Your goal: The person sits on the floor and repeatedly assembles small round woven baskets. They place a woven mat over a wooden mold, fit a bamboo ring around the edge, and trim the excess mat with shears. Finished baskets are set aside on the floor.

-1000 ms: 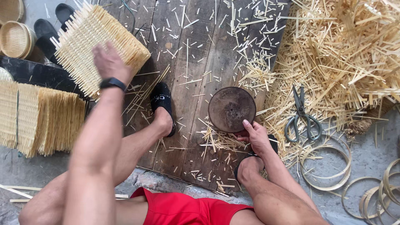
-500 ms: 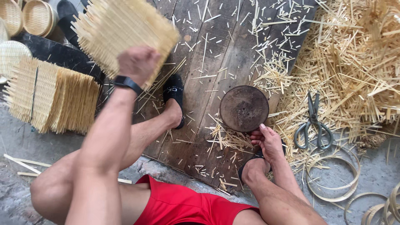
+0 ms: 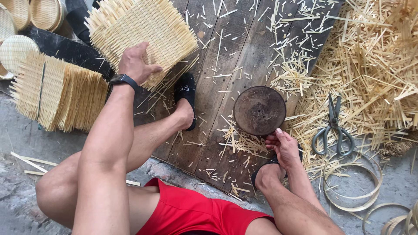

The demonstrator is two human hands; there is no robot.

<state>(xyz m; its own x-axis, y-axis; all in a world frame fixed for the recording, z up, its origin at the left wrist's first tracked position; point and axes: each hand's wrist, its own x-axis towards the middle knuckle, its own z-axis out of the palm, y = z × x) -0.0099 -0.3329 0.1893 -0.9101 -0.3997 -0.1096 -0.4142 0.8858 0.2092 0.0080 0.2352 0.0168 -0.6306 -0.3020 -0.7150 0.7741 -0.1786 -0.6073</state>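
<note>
Left hand [image 3: 136,64] grips a square woven bamboo mat [image 3: 141,32] upper left; right hand [image 3: 285,148] pinches the round dark wooden block [image 3: 259,110].

Two bare hands are in shot, the left hand [image 3: 136,63] and the right hand [image 3: 284,147], plus one square woven bamboo mat [image 3: 141,32], one dark round wooden disc [image 3: 259,110] and one pair of grey metal scissors [image 3: 334,128]. Two black slippers [image 3: 186,92] show, the second [image 3: 260,170] mostly hidden. I count three round woven bamboo trays [image 3: 45,13] top left, one upright stack of woven mats [image 3: 58,92], and at least three thin bamboo hoops [image 3: 352,187] lower right, loose splints beyond counting.
</note>
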